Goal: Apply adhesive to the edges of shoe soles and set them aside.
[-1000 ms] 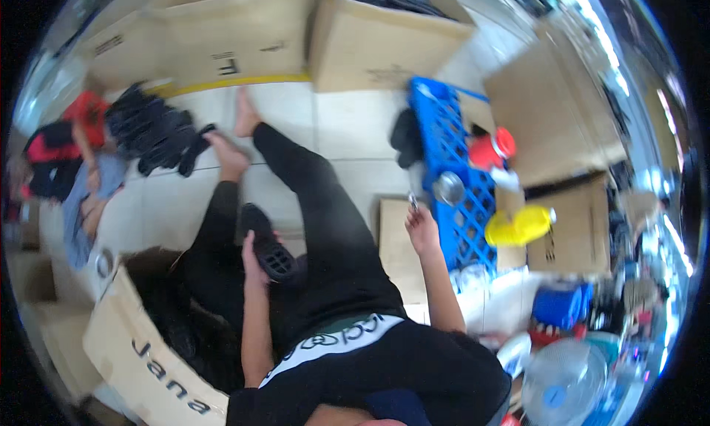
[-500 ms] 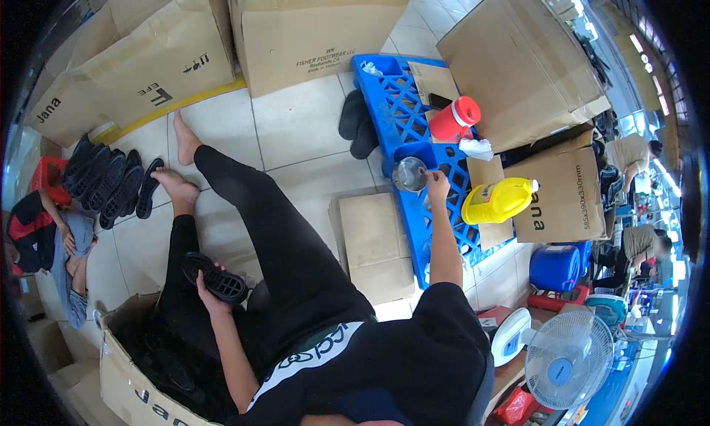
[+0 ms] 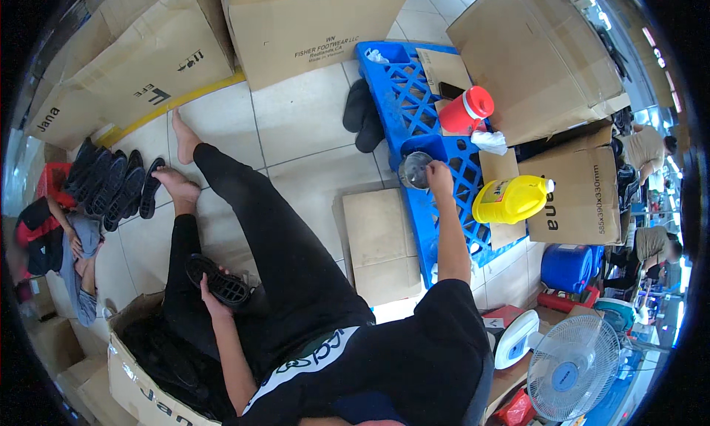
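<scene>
My left hand [image 3: 214,302] is closed around a black shoe sole [image 3: 225,287] with a ridged, gridded face turned up, held over my lap. On the right, my right hand [image 3: 440,179] reaches down to a clear round cup [image 3: 416,170]. Its fingers are pinched together at the cup's near rim, and what they hold, if anything, is hidden. The cup stands on a blue plastic pallet [image 3: 416,237], beside a blue tray recess. Close by on the pallet lie a yellow jug [image 3: 510,200] and a red flask [image 3: 466,109].
An open carton [image 3: 151,385] of black pieces stands by my left leg. Several black soles [image 3: 122,186] line the floor at left, near another person [image 3: 55,241]. A flat carton [image 3: 381,245] lies beside the pallet; a white fan [image 3: 573,367] stands lower right.
My right hand has edged slightly further over the cup's rim. The whole view has shifted a little. My left hand still grips the shoe sole over my lap.
</scene>
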A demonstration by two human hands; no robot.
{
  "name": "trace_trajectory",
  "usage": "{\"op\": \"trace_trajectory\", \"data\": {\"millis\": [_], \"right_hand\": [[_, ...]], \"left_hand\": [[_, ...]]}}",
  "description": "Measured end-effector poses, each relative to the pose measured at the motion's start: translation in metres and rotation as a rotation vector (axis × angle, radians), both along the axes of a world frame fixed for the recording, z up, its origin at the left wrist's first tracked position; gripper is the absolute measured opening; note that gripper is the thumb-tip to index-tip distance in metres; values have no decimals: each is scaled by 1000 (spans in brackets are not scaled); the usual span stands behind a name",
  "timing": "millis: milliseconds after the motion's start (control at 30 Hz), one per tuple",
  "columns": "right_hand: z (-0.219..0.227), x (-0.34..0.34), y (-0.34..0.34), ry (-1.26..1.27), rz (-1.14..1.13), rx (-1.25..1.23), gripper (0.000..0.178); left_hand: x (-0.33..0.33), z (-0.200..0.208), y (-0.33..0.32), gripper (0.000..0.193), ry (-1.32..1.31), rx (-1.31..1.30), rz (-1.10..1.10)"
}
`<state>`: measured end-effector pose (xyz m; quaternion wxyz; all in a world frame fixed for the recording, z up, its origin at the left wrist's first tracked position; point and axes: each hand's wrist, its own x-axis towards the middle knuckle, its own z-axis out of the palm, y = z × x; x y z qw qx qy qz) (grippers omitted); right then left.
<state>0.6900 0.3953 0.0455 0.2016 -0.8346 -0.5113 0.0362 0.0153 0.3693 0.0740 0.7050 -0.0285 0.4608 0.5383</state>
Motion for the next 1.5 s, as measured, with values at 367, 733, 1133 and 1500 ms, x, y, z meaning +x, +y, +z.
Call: {"op": "trace_trajectory", "data": {"millis": [367,733,1133,1500], "right_hand": [[24,11,-45,59,-313,84,23],[2,17,-58,136,-252,177,25],[57,-27,-16,-84,-143,665,12],[125,-294,69,1719,166,163,16]], "left_hand": [[-6,-6,0,40,-15,-4,21],[-5,0,1,40,-15,-3,49],[8,21,8,58,-10,86,23],[31,124,-8,86,-166,396,-128]]}}
